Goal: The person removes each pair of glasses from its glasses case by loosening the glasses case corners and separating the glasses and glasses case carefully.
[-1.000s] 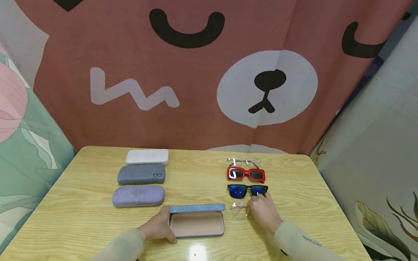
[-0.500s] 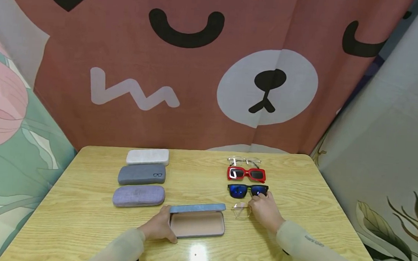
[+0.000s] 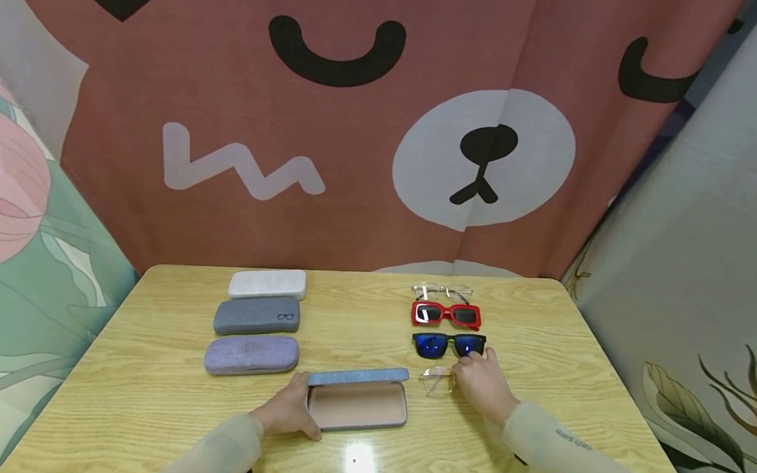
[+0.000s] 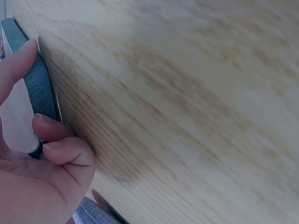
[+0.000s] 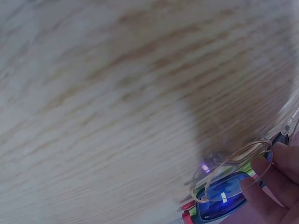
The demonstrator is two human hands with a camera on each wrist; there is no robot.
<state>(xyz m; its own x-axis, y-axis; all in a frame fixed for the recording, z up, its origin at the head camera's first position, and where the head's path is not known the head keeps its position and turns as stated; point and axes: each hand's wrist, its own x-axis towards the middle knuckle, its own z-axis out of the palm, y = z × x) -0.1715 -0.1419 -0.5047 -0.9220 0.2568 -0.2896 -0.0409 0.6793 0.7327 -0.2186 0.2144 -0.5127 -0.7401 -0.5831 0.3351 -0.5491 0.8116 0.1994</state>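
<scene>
In the head view, my left hand point(image 3: 289, 408) grips the left end of a blue glasses case point(image 3: 357, 403). The case stands open, its lid raised at the back and its pale lining bare. Thumb and fingers span that end in the left wrist view, around the case's blue wall point(image 4: 39, 88). My right hand point(image 3: 483, 383) pinches thin-rimmed clear glasses point(image 3: 436, 381) at their right side, low over the table. Just behind them lie black sunglasses with blue lenses point(image 3: 431, 346). In the right wrist view, the fingertips point(image 5: 259, 164) touch the rim; part of the frame is hidden.
Red sunglasses point(image 3: 445, 315) and another clear pair of glasses point(image 3: 442, 293) lie farther back. At the left, a purple case point(image 3: 251, 355), a grey-blue case point(image 3: 257, 315) and a white case point(image 3: 267, 284) form a column. A curtain point(image 3: 352, 235) hangs behind the table point(image 3: 142, 410).
The clear glasses and my right hand have shifted slightly to the right. My left hand and the open case have stayed in place.
</scene>
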